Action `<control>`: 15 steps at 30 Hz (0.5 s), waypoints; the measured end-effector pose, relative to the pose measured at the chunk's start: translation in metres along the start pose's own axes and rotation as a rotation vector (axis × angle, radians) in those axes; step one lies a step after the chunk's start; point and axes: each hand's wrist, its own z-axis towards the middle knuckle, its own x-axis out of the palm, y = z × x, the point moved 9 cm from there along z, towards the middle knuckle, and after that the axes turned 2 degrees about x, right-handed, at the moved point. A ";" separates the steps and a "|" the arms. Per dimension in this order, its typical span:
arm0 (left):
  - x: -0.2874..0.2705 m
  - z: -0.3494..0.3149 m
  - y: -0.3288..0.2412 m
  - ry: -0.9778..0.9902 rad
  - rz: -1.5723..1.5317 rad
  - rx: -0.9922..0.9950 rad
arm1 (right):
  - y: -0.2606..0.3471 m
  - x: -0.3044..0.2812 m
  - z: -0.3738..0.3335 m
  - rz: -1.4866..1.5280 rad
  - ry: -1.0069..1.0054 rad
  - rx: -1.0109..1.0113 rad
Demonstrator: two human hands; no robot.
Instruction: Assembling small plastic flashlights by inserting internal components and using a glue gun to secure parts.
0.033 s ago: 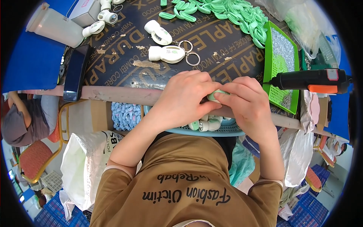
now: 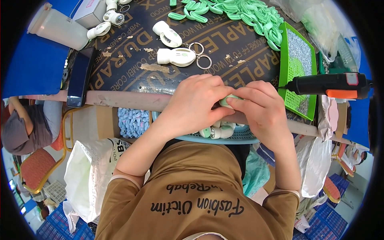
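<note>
Both my hands meet at the table's near edge, around a light-green rounded plastic piece (image 2: 228, 101). My left hand (image 2: 196, 102) pinches it from the left, and my right hand (image 2: 258, 105) grips its right side with thumb and fingers. Most of the piece is hidden by my fingers. Just below, on my lap, a blue basket (image 2: 236, 141) holds several white and green keychain flashlights (image 2: 224, 131). Beyond my hands on the dark table (image 2: 132, 36) lie a white keychain flashlight with two metal rings (image 2: 178, 57) and another white flashlight (image 2: 168, 35).
Green oval plastic parts (image 2: 256, 16) are heaped at the far side. A green tray (image 2: 285, 60) of small metal pieces stands right, with a black electric screwdriver (image 2: 332, 86) across its near part. A phone (image 2: 80, 78) lies left, by a translucent jug (image 2: 60, 30). Blue parts (image 2: 134, 122) fill a box below.
</note>
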 end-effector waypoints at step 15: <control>-0.010 0.002 -0.027 -0.094 0.169 0.162 | -0.034 0.010 -0.030 0.288 -0.066 0.268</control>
